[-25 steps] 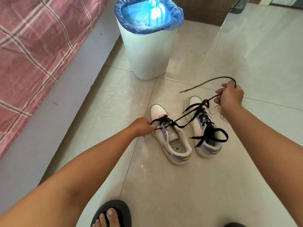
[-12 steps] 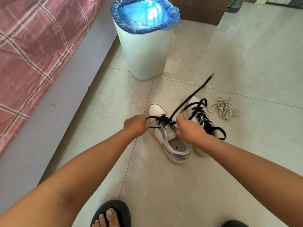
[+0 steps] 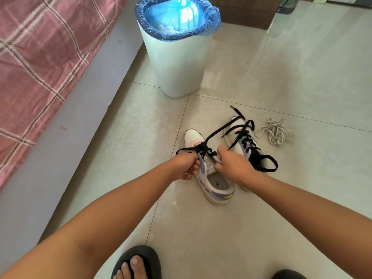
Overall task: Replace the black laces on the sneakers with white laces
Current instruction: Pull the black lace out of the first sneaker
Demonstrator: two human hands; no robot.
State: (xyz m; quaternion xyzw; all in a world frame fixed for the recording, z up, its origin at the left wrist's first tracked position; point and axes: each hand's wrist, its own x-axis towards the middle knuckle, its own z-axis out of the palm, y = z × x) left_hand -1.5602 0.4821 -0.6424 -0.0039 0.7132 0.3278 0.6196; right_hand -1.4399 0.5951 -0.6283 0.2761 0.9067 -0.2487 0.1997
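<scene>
- Two sneakers are seen side by side on a pale tiled floor, toes pointed away from the camera.
- The left sneaker is held at its tongue by both hands; its black lace is threaded only through the eyelets nearest the toe, with one loose end trailing up and across the toe of the other shoe.
- The left hand is curled against the near side of the shoe's upper, fingers closed on the edge by the lace.
- The right hand is closed in a pinch at the tongue (whether lace or tongue is caught between the fingers cannot be told).
- The right sneaker is shown fully laced in black, a loose loop of lace lying over its heel end, just behind the right hand.
- A bundle of white laces is laid on the floor just to the right of the right sneaker, apart from both hands.
- A white bin lined with a blue bag stands beyond the shoes.
- A bed with a pink checked cover is seen along the left edge.
- A foot in a black sandal is visible at the bottom of the frame.
</scene>
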